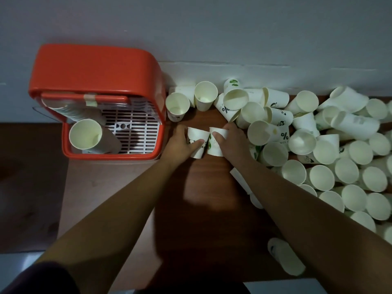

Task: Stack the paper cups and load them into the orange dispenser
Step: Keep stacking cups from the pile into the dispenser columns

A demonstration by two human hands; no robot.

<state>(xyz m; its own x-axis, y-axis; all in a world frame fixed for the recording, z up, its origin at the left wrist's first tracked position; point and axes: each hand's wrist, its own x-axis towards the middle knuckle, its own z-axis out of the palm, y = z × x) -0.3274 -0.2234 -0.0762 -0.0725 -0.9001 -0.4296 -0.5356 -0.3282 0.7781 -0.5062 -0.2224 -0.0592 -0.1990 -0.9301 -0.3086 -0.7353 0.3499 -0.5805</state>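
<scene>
My left hand [180,143] grips a white paper cup [196,143] with a dark print, upright on the brown table. Right beside it my right hand [232,137] holds a second cup [216,145] with a green print; the two cups touch. The orange dispenser [95,68] stands at the left against the wall, its lid up. A tilted stack of cups [84,134] leans inside it over a white slatted grate [135,128]. A big pile of loose cups [318,145] covers the table's right side.
Two upright cups [177,106] stand between the dispenser and the pile, near the grey wall [212,28]. One cup [285,256] lies on its side under my right forearm near the table's front edge. The brown tabletop [201,198] shows between my arms.
</scene>
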